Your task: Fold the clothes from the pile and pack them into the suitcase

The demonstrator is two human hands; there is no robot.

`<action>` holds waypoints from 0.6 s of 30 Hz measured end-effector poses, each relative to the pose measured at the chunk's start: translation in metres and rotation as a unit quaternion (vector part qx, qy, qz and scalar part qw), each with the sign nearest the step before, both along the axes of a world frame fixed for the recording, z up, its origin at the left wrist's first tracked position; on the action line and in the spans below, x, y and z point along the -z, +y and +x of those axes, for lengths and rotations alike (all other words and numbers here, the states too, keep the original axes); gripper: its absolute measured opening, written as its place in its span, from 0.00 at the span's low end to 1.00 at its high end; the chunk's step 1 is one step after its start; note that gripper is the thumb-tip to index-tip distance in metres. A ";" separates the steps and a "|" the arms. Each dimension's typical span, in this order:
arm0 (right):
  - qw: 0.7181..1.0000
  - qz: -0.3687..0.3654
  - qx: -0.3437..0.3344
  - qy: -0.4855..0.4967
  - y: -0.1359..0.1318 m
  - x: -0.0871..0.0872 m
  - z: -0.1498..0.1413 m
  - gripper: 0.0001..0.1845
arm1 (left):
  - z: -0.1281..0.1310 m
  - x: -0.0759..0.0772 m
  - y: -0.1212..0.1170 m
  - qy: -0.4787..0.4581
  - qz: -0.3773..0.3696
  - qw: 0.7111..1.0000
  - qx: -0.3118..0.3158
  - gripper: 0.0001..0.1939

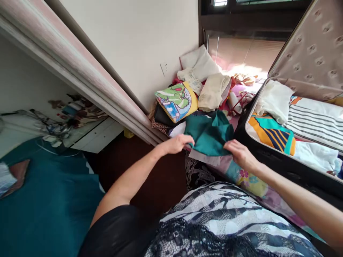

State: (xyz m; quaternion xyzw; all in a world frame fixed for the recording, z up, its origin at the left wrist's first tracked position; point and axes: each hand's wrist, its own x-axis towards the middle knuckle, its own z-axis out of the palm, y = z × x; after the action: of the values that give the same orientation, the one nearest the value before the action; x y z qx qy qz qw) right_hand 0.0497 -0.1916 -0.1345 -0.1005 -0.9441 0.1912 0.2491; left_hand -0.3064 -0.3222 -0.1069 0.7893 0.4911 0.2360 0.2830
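Note:
A dark green piece of cloth (209, 134) is stretched between my two hands over the pile of clothes. My left hand (179, 143) pinches its near left corner, and my right hand (238, 151) grips its near right corner. The far part of the cloth is rumpled and lies against the pile. Under its near edge a strip of pale fabric (205, 157) sticks out. Just beyond the cloth lies a folded item with a green cartoon print and yellow edge (178, 100). Whether the green cloth is a garment I cannot tell.
An open black suitcase (257, 157) with folded clothes stands at the right, its patterned lid (313, 46) raised. Beige and white clothes (214, 91) are heaped by the window. A curtain (88, 64) hangs at the left, near a bed with a teal cover (50, 203) and a white cabinet (93, 134).

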 end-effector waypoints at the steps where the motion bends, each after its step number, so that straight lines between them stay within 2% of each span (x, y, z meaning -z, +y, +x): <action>1: 1.000 -0.013 -0.015 -0.018 -0.017 0.023 0.014 0.24 | 0.011 0.027 -0.020 0.015 -0.021 1.000 -0.008 0.22; 3: 0.997 -0.028 -0.035 -0.057 -0.042 0.057 0.038 0.23 | 0.029 0.070 -0.055 0.038 -0.058 0.997 -0.030 0.24; 4: 0.996 -0.030 -0.042 -0.077 -0.049 0.069 0.047 0.22 | 0.035 0.084 -0.068 0.043 -0.070 0.996 -0.042 0.25; 5: 0.994 -0.027 -0.049 -0.095 -0.054 0.077 0.053 0.21 | 0.040 0.094 -0.078 0.045 -0.077 0.995 -0.050 0.25; 7: 0.991 -0.014 -0.057 -0.122 -0.055 0.085 0.059 0.19 | 0.042 0.100 -0.089 0.037 -0.078 0.994 -0.060 0.25; 10: 0.989 -0.001 -0.047 -0.138 -0.041 0.081 0.054 0.20 | 0.035 0.088 -0.082 0.013 -0.079 0.995 -0.063 0.19; 12: 0.989 0.011 -0.024 -0.148 -0.025 0.072 0.041 0.22 | 0.023 0.075 -0.063 -0.001 -0.087 0.994 -0.065 0.16; 15: 0.976 0.058 0.058 -0.199 0.005 0.055 0.008 0.21 | 0.003 0.056 -0.013 -0.004 -0.077 0.992 -0.103 0.13; 18: 0.945 0.117 0.176 -0.251 0.033 0.042 -0.038 0.17 | -0.011 0.042 0.049 0.016 -0.023 0.979 -0.201 0.13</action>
State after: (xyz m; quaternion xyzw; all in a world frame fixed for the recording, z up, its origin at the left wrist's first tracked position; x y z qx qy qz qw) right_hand 0.0116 -0.1589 -0.1769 -0.2798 -0.9591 0.0006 0.0436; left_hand -0.3175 -0.2728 -0.1491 0.6713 0.6498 0.2641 0.2395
